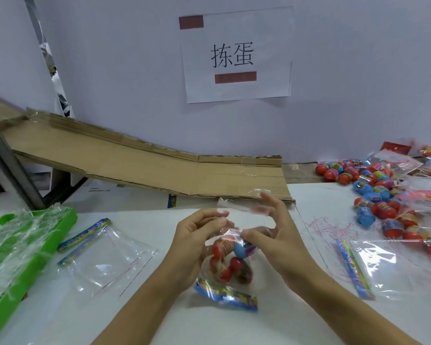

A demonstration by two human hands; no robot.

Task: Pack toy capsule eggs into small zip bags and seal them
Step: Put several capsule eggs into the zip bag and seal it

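A clear zip bag [228, 275] with several red and blue capsule eggs inside stands on the white table in front of me, its colourful header card at the bottom. My left hand [197, 235] pinches the bag's upper edge from the left. My right hand [269, 232] pinches the same edge with thumb and forefinger, its other fingers spread upward. The bag's open flap sticks up between the hands.
Loose capsule eggs [373, 192] and filled bags lie heaped at the right. Empty zip bags lie at left [105, 255] and right [383, 267]. A green tray [60, 220] with plastic sits at far left. A cardboard ramp [159, 168] slopes along the wall behind.
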